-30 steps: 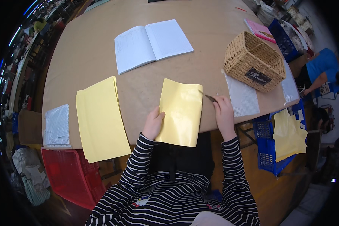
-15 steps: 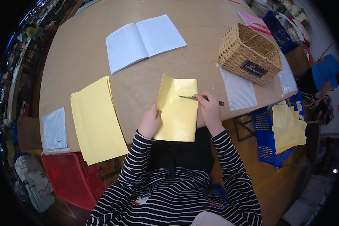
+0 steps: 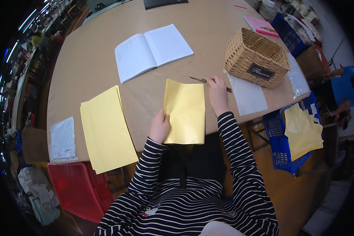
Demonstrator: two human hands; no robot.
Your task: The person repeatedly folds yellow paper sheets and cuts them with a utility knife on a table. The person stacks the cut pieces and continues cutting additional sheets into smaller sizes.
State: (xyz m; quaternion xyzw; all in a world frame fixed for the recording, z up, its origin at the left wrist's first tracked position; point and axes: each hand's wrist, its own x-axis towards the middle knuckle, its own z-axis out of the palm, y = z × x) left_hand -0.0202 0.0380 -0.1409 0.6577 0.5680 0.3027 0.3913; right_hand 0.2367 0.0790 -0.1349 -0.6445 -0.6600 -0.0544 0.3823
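My left hand [image 3: 160, 126] grips the left edge of a glossy yellow folded sheet [image 3: 185, 116], thumb on top. The sheet is held up over the table's front edge, its upper left corner curling. In my right hand [image 3: 217, 93] is a slim, dark, pointed metal tool [image 3: 200, 80], too small to tell whether tweezers or a blade. Its tip points left, above the sheet's upper right corner and apart from it. A stack of yellow sheets [image 3: 108, 129] lies to the left, overhanging the table's front edge.
An open notebook [image 3: 155, 51] lies farther back on the brown table [image 3: 94, 59]. At right, a wicker basket [image 3: 255, 57] stands partly on a white printed sheet [image 3: 247, 94]. Below are a blue crate [image 3: 277, 129] with yellow pieces [image 3: 301, 131] and a red crate [image 3: 76, 188]. A person [image 3: 342, 88] is at far right.
My right hand has moved up and away from the yellow sheet, taking the pointed tool off its surface. My left hand still holds the sheet. The whole view has shifted slightly.
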